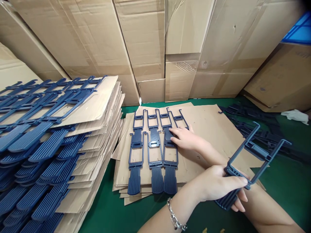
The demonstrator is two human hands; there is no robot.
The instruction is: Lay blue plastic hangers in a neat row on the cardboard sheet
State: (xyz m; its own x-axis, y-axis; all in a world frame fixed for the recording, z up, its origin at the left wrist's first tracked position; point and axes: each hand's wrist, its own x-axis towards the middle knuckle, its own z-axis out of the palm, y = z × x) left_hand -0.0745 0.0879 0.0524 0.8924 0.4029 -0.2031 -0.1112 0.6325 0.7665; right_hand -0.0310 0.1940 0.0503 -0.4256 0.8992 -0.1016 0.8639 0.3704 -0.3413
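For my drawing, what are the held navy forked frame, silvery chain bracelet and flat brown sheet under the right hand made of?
Navy forked frame: probably satin moulded plastic, with ridges and soft highlights. Silvery chain bracelet: likely polished metal; its links glint. Flat brown sheet: seemingly matte cardboard, dull, papery.

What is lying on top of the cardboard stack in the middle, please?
On the cardboard stack lie seven dark blue parts: four in the far row, three nearer. The right hand covers the lower end of the rightmost far part, so that end cannot be seen.
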